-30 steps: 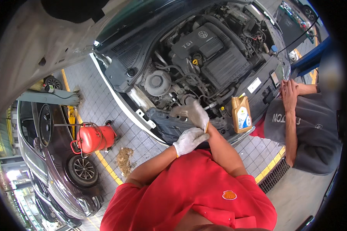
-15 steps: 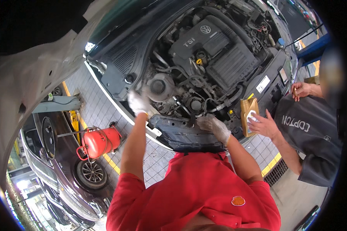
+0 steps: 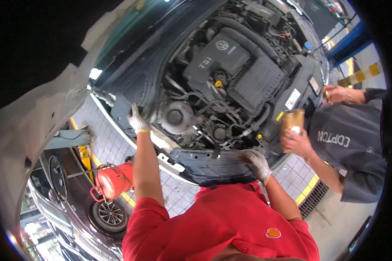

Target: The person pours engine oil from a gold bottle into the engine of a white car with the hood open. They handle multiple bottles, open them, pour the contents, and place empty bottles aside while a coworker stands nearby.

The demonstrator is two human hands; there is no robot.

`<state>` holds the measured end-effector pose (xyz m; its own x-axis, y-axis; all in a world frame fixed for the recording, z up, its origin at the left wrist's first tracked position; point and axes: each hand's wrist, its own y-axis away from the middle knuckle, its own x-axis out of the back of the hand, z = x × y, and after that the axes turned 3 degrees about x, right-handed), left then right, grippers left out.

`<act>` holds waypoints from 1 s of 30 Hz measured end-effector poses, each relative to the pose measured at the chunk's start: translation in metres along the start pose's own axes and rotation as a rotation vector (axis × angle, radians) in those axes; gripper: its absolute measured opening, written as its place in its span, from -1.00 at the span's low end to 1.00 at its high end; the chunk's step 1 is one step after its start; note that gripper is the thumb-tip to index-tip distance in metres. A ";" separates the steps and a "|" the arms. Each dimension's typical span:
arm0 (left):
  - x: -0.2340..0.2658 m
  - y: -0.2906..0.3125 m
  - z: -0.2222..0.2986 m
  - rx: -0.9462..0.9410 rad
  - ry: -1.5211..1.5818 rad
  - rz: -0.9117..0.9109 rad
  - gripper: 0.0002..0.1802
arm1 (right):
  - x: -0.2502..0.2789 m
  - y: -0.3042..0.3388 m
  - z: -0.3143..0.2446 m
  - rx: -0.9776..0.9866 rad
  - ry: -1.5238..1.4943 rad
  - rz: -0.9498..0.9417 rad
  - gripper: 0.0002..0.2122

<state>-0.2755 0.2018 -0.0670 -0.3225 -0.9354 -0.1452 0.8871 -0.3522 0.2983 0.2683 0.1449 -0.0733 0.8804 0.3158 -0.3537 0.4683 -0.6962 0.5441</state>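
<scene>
My left hand (image 3: 138, 121), in a white glove, reaches to the dark plastic cowl (image 3: 130, 89) at the left of the engine bay. Its fingers bend over the spot by a round black part, which they now cover; what they hold, if anything, is hidden. My right hand (image 3: 257, 166), gloved too, lies on the black front panel (image 3: 204, 167) with fingers stretched along its top. Between the hands is the engine bay, with a black engine cover (image 3: 215, 54), a yellow dipstick handle (image 3: 218, 83) and a round strut mount (image 3: 177, 117).
At right, a co-worker's hand (image 3: 297, 143) holds a gold bottle (image 3: 294, 118) over the car's front edge; their other hand (image 3: 337, 94) pinches something small. A red tank (image 3: 113, 179) and a dark car (image 3: 74, 195) stand at left. The raised hood (image 3: 43, 104) hangs at upper left.
My left hand has moved away from the strut mount, up and left to the cowl. My right hand has slid right along the front panel. The co-worker's bottle has shifted right and blurs.
</scene>
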 end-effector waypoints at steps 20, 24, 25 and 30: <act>-0.029 0.266 0.008 0.358 -0.014 -1.243 0.02 | -0.113 -0.003 -0.145 0.719 1.029 -0.006 -0.58; -0.034 0.277 -0.017 0.268 -0.258 -1.241 0.06 | -0.088 -0.023 -0.124 0.669 1.047 0.021 -0.60; -0.031 0.277 -0.028 0.264 -0.310 -1.251 0.10 | -0.081 -0.029 -0.124 0.605 1.070 -0.027 -0.60; -0.031 0.274 -0.077 0.244 -0.172 -1.226 -0.05 | -0.051 -0.070 -0.112 0.430 1.047 -0.029 -0.60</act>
<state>0.0031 0.1364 -0.0535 -0.9437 0.0237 -0.3299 -0.1025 -0.9693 0.2235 0.1990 0.2496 -0.0078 0.5932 0.5791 0.5593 0.6030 -0.7799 0.1680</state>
